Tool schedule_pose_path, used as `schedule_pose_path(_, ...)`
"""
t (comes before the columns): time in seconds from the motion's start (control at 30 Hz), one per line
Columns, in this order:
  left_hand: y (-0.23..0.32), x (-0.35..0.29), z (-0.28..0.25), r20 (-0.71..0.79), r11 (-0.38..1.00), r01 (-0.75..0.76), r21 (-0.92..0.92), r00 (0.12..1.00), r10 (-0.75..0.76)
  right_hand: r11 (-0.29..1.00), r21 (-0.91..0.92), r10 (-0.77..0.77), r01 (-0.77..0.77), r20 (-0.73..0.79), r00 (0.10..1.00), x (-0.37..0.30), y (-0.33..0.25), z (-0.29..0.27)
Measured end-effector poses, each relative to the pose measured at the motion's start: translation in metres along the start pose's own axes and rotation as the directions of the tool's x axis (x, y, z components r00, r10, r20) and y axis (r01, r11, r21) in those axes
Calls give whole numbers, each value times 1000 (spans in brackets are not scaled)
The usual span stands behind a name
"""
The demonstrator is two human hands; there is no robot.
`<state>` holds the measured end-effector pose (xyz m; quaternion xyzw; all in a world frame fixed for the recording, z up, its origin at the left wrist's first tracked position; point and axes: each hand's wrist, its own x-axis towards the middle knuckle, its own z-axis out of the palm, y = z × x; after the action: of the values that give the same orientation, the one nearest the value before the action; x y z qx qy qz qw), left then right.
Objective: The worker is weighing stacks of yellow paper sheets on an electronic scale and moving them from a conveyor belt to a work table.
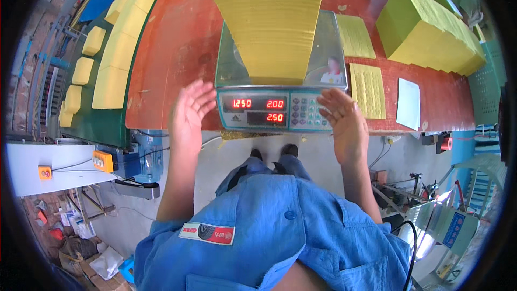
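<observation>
A tall stack of yellow paper sheets (pixel 272 27) stands on the metal pan of a digital scale (pixel 231 70), whose red digits are lit. My left hand (pixel 191 110) hovers by the scale's left front corner, fingers spread and nothing in them. On the other side, my right hand (pixel 344 121) is held up by the keypad end, palm turned inward, its fingers stretched out. Both hands are apart from the stack.
Right of the scale lie flat yellow sheets (pixel 367 90), a white card (pixel 408 103) and a large yellow stack (pixel 428 32). Along the left, yellow blocks (pixel 116 73) line a green surface (pixel 102 113) beside the red table (pixel 167 64). An orange switch box (pixel 102 161) sits lower left.
</observation>
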<state>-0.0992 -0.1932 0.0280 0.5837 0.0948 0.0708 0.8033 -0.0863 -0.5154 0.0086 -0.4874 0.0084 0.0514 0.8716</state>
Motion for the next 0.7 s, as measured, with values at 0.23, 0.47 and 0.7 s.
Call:
schedule_pose_path(0.23, -29, -32, -10, -62, 973, 199, -116, 976, -208, 994, 78, 84, -76, -99, 992, -41, 18, 9)
schedule_pose_path(0.47, -20, -35, -19, 87, 979, 186, -84, 980, -179, 998, 69, 9, -1, -109, 994, -61, 29, 33)
schedule_pose_path(0.7, -12, -33, -28, 125, 981, 186, -45, 976, -180, 992, 123, 22, -7, -124, 992, -75, 48, 44)
